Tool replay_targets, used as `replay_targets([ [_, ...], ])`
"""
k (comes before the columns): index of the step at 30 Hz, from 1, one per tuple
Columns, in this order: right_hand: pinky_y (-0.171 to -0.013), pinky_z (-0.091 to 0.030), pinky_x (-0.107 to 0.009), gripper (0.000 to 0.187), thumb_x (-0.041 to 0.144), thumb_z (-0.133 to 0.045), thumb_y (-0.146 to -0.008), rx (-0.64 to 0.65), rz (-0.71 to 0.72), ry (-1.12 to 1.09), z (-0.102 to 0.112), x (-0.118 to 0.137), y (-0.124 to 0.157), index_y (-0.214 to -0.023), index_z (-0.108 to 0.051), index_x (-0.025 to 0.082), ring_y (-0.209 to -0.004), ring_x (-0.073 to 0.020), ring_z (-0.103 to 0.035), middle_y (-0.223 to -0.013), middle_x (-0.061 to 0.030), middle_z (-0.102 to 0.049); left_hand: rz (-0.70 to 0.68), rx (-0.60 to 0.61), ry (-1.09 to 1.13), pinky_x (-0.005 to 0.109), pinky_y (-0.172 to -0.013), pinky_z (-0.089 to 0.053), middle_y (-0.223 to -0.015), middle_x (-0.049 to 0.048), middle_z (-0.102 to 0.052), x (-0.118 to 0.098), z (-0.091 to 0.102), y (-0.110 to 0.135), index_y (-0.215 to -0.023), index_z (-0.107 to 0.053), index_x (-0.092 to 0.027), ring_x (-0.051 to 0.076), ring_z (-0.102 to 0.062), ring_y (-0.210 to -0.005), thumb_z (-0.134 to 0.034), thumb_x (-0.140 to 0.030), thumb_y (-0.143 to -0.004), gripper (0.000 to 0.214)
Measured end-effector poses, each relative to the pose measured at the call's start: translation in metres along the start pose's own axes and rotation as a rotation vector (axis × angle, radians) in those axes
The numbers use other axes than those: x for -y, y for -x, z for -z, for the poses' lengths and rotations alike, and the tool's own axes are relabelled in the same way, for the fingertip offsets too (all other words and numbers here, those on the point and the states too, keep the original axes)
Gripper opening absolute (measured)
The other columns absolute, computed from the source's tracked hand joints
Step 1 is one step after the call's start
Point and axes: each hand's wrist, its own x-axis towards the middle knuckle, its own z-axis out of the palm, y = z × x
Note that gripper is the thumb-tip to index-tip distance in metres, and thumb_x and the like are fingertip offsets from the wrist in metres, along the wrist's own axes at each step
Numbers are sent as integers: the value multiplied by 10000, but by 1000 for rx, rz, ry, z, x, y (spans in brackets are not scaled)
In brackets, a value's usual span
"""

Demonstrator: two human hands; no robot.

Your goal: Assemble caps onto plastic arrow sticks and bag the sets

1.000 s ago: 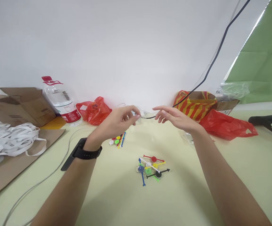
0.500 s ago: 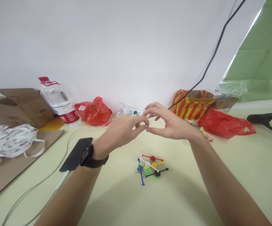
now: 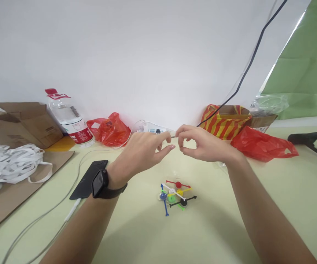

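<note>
My left hand (image 3: pixel 147 149), with a black smartwatch (image 3: pixel 100 183) on its wrist, hovers above the table, thumb and index finger apart and nothing visible between them. Just right of it, my right hand (image 3: pixel 202 145) curls thumb and index finger into a closed ring; whatever the tips might hold is too small or hidden. Below both hands lies a cluster of arrow spinners: a red spinner (image 3: pixel 178 184), a white spinner (image 3: pixel 172 191), a yellow spinner (image 3: pixel 180 192), a blue spinner (image 3: pixel 163 195), a green spinner (image 3: pixel 171 198) and a black spinner (image 3: pixel 184 202). A faint clear piece (image 3: pixel 176 174) shows behind them.
On the left are a phone (image 3: pixel 87 179) with a cable, white straps (image 3: pixel 23 165), a cardboard box (image 3: pixel 29 126) and a large bottle (image 3: pixel 70 123). Red plastic bags (image 3: pixel 110 130) and a striped bag (image 3: pixel 221 123) stand along the wall. A black cable (image 3: pixel 253 58) hangs at right.
My hands, whose fingertips met before, have drawn slightly apart. The right thumb and index finger have closed together. A faint clear piece now shows behind the spinners, which have not moved.
</note>
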Motion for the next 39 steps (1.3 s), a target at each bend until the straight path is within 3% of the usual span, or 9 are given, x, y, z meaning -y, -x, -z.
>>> replay_targets([
  [7,-853,-502,-421,40,200,-648,-841,-62,9,13,2,-3,3,-820,-637,233,-1013,-263,-616,-1107,-57,-643,4,-8,48,294,-608,-311,-767,-15,-727,4,2,-1,-1011,-707,-284,180,-617,-663,-547,-391,-998,193],
  [10,-980,-462,-493,58,287,-713,-856,-226,74,56,-2,7,0,-878,-672,252,-1183,-324,-542,-1169,-77,-628,-14,-1,143,282,-615,-337,-759,-28,-713,3,1,-2,-1020,-704,-295,169,-608,-675,-549,-313,-993,158],
  [13,-943,-484,-466,51,266,-673,-889,-334,99,19,-6,19,-4,-939,-678,254,-1104,-305,-578,-1100,-75,-654,-12,-10,220,269,-613,-353,-769,-36,-704,3,1,-4,-1027,-687,-289,149,-585,-647,-541,-290,-1000,148],
  [20,-908,-514,-388,224,191,-636,-863,-186,79,-91,-8,20,-2,-1079,-660,246,-1032,-251,-646,-1079,-40,-714,-58,-38,306,252,-609,-386,-789,-33,-684,4,3,-3,-1019,-649,-263,132,-590,-656,-557,-278,-1003,94],
  [24,-794,-511,-334,104,221,-659,-875,-52,67,-119,-7,19,-2,-979,-670,227,-882,-211,-649,-949,-20,-715,-129,-38,337,267,-675,-447,-887,-29,-715,1,0,-3,-1008,-643,-267,133,-614,-704,-546,-250,-1011,98],
  [27,-710,-493,-301,88,268,-625,-931,-23,54,-193,-5,17,-3,-877,-667,213,-781,-181,-633,-837,-4,-698,-168,-139,353,296,-761,-496,-1080,19,-715,0,1,-5,-1118,-653,-277,172,-654,-880,-606,-284,-982,144],
  [30,-702,-492,-304,164,324,-649,-940,-116,-1,-252,-3,8,-5,-840,-680,198,-761,-178,-632,-810,-15,-698,-87,-259,361,336,-841,-522,-1301,83,-649,7,5,-6,-1342,-580,-276,221,-647,-1044,-683,-387,-934,435],
  [34,-733,-532,-324,211,393,-714,-911,-315,-100,-422,-3,-9,-8,-886,-694,184,-796,-194,-670,-830,-45,-717,93,-89,456,320,-747,-552,-1239,89,-695,27,4,-5,-1323,-613,-260,226,-684,-970,-622,-515,-957,446],
  [39,-822,-594,-367,254,429,-785,-859,-570,-145,-632,-11,-24,-16,-869,-678,199,-824,-196,-709,-865,-54,-746,285,-58,719,310,-673,-593,-1205,103,-713,41,-18,-10,-1289,-646,-255,221,-727,-885,-553,-577,-976,459],
])
